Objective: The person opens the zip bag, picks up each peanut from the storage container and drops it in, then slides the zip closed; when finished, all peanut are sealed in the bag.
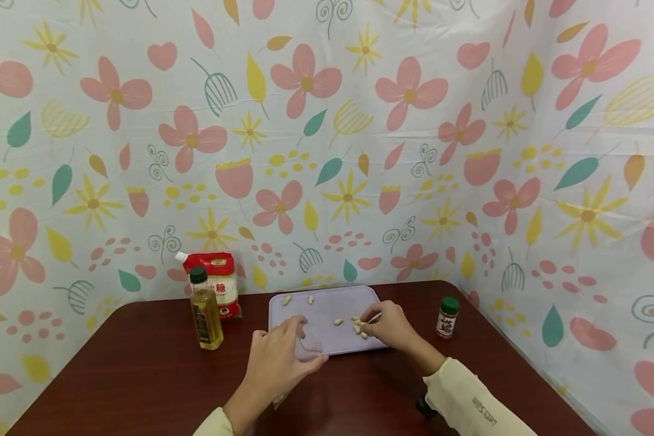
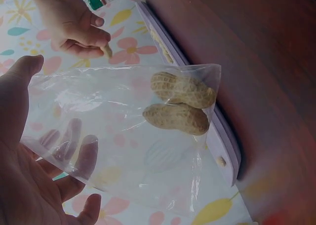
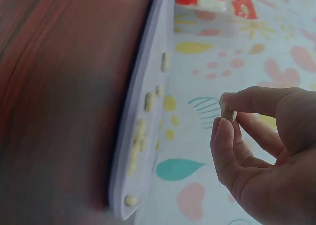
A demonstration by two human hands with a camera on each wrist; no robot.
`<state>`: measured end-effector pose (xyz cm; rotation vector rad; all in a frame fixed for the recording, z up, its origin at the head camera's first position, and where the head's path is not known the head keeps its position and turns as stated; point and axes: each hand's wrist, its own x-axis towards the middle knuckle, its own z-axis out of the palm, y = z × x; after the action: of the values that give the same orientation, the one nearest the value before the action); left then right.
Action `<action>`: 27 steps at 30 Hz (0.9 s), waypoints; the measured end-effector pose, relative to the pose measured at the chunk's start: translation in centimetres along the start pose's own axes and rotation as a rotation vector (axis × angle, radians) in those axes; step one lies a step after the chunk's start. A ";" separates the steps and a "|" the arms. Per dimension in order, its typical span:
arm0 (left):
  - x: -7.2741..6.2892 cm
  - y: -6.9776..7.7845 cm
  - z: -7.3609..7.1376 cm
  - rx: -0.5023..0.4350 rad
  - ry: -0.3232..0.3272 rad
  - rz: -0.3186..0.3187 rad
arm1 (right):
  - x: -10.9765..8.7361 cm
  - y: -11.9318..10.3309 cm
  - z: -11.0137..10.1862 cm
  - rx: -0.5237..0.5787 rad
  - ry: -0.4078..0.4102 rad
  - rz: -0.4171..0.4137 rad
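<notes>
My left hand [image 1: 272,360] holds a clear plastic bag [image 2: 123,151] near its mouth, with the fingers seen through the film in the left wrist view. Two unshelled peanuts [image 2: 177,119] lie inside, at the bag's far end. Between thumb and fingertips, my right hand [image 1: 395,330] pinches a single peanut [image 3: 227,113] above the right part of a pale purple tray [image 1: 327,297]. Beneath that hand, several peanuts [image 1: 357,328] are clustered on the tray, and a few others lie apart toward its left and back.
On the dark wooden table [image 1: 158,375], a bottle of yellow oil [image 1: 206,318] stands at the left, in front of a red and white sugar pouch [image 1: 226,284]. A small green-capped jar [image 1: 447,318] stands right of the tray. Behind hangs a flower-patterned curtain [image 1: 327,151].
</notes>
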<state>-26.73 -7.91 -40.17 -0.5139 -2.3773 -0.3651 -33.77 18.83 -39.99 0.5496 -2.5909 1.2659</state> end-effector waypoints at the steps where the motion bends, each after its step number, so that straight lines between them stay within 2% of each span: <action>1: 0.1 0.0 0.0 0.001 0.005 0.006 | -0.1 -0.2 0.0 0.010 0.002 -0.006; 8: 0.2 -0.1 -0.4 0.010 0.011 0.001 | -0.2 -1.8 0.3 0.069 -0.004 -0.063; 18: -0.1 -0.2 -0.4 -0.006 -0.038 -0.024 | -1.0 -3.8 1.2 0.084 0.039 -0.048; 27: -0.3 -0.6 -0.3 -0.006 -0.046 -0.040 | -1.1 -6.6 1.9 0.108 0.058 -0.131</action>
<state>-26.64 -8.59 -40.21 -0.4825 -2.4349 -0.3823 -30.06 13.84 -36.84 0.6798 -2.4081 1.3629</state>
